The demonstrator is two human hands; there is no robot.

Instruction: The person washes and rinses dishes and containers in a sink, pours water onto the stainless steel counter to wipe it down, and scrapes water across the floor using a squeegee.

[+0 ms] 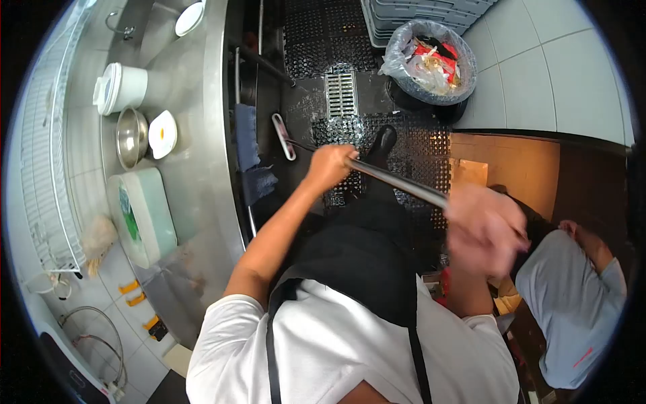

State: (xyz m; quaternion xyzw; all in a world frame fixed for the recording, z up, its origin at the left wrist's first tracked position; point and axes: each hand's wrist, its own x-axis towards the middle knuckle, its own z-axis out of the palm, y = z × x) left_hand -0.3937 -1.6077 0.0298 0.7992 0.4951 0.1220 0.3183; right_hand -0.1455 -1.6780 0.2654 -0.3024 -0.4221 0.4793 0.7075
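Note:
A long-handled floor brush (397, 180) with a metal pole slants across the view in front of my body. Its narrow white and purplish head (283, 137) rests on the dark floor by the foot of the steel counter; the underside is hidden. My left hand (331, 167) is closed around the middle of the pole. Nearer the top end, my right hand (486, 227) is wrapped round the pole, smeared by motion. Beneath the left hand lie the black rubber mats (420, 151) and my black shoe (384, 141).
A steel counter (195, 135) on the left holds a white bucket (128, 87), a metal bowl (132, 138) and a plastic tub (151, 215). A lined trash bin (431, 64) stands ahead near grey crates (427, 13) and a floor drain (341, 94). Another person (572, 303) bends close on my right.

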